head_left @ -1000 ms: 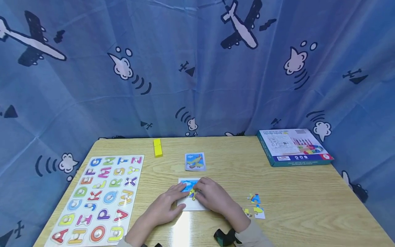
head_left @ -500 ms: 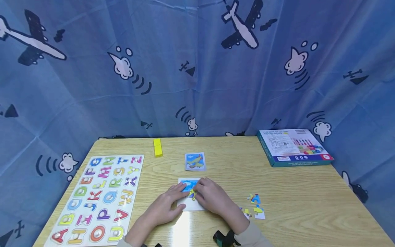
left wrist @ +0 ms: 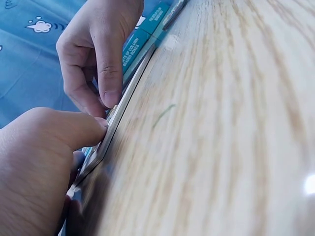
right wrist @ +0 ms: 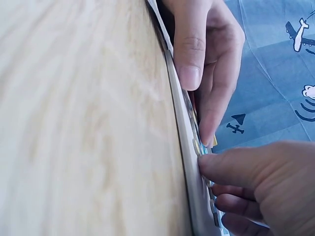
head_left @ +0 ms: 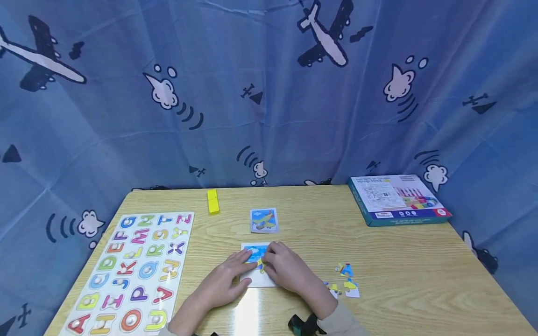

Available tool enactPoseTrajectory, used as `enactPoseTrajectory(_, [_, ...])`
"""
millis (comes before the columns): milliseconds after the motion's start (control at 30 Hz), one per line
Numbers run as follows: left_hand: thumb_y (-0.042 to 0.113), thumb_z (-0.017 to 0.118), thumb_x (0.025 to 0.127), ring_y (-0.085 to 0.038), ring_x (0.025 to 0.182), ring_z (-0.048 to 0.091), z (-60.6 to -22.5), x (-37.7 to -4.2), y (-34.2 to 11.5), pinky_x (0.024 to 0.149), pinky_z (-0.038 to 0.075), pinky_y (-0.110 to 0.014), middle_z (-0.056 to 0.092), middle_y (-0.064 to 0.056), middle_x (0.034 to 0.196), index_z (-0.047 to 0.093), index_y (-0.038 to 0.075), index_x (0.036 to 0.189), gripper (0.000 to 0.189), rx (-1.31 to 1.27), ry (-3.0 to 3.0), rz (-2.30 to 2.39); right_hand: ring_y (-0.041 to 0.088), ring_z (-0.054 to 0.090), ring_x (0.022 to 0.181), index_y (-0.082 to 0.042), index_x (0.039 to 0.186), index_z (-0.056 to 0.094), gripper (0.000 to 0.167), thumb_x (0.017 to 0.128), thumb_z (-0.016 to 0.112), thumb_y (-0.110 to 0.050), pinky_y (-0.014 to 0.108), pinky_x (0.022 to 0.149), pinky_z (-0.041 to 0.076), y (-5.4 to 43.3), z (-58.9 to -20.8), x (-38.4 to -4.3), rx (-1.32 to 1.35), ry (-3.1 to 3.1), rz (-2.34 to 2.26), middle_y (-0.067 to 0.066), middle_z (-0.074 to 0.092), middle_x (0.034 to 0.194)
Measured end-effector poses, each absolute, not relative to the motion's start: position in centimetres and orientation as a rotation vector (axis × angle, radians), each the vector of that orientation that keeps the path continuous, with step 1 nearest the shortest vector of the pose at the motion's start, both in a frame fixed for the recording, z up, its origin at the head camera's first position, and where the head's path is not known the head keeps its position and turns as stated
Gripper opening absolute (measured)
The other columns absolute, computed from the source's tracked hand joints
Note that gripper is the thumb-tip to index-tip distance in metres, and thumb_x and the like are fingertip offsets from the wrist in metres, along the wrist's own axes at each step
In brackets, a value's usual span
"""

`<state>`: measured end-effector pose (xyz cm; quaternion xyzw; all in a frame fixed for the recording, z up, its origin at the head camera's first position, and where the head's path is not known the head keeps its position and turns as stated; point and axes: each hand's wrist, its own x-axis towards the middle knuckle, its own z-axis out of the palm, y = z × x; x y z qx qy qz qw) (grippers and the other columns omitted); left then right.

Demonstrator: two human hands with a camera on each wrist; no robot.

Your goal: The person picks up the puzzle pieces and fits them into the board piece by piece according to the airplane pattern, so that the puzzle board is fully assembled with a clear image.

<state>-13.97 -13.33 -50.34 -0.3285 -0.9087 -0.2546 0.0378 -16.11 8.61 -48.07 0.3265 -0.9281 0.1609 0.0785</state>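
Note:
A small white puzzle board (head_left: 257, 281) with a blue sky strip along its top lies in front of me. My left hand (head_left: 227, 279) rests flat on its left side, fingers extended to the sky part. The fingers and thumb of my right hand (head_left: 290, 269) pinch a yellow puzzle piece (head_left: 260, 264) at the board's middle. In the left wrist view the right thumb (left wrist: 110, 93) and fingertips meet right at the board's surface. The right fingers hide the board's right side.
A picture card of a yellow plane (head_left: 264, 220) lies behind the board. Several loose puzzle pieces (head_left: 352, 288) lie right of my right forearm. An alphabet board (head_left: 130, 275) fills the left side, a yellow block (head_left: 213, 201) and a boxed set (head_left: 399, 200) stand farther back.
Both hands keep their places on the board. The right fingers shift slightly at the yellow puzzle piece, which has turned a little. The head view moves slightly.

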Motion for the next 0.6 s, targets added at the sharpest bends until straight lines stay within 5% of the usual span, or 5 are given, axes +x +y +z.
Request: enactPoseTrajectory(600, [0.024, 0.057, 0.093, -0.023, 0.133, 0.045, -50.5, -13.9, -11.7, 0.112, 0.037, -0.043, 0.052, -0.008, 0.139, 0.062, 0.01, 0.125, 0.036, -1.151, -2.663, -0.663, 0.009, 0.054, 0.086, -0.009, 0.095, 0.072, 0.013, 0.087, 0.066, -0.018, 0.024, 0.075, 0.053, 8.9, -48.0, -16.2, 0.999, -2.786, 0.61, -0.003, 0.058, 0.094])
